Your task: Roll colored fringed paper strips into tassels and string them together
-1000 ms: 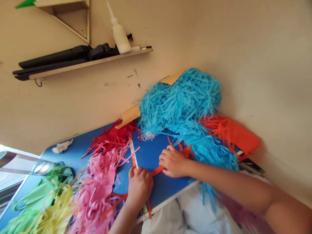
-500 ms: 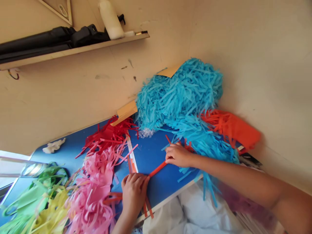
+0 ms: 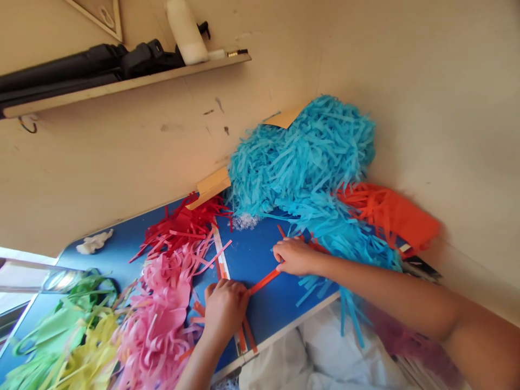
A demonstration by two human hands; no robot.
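An orange-red paper strip [image 3: 264, 283] stretches between my two hands, just over the blue table top [image 3: 270, 314]. My left hand [image 3: 226, 303] is closed on its near end, fingers bent and knuckles up. The far end is pinched in my right hand [image 3: 293, 255], beside the fringed blue tissue paper [image 3: 353, 233]. More orange strips [image 3: 247, 335] lie under and around my left hand, along the white band [image 3: 220, 246] on the table. To the left of that hand is a heap of pink fringed paper [image 3: 162, 309].
Behind the hands rises a large blue tissue pile [image 3: 300, 151]. Orange fringed paper [image 3: 400, 214] lies at right, red fringe [image 3: 182, 225] at back left. Green [image 3: 60, 330] and yellow paper [image 3: 91, 352] fill the left. A shelf [image 3: 134, 84] holds a white bottle [image 3: 187, 32]. White fabric [image 3: 320, 341] hangs below the table edge.
My left hand has shifted slightly, its wrist swinging to the left. The right hand has moved a little left. The strip stays stretched between them, and the view has shifted slightly.
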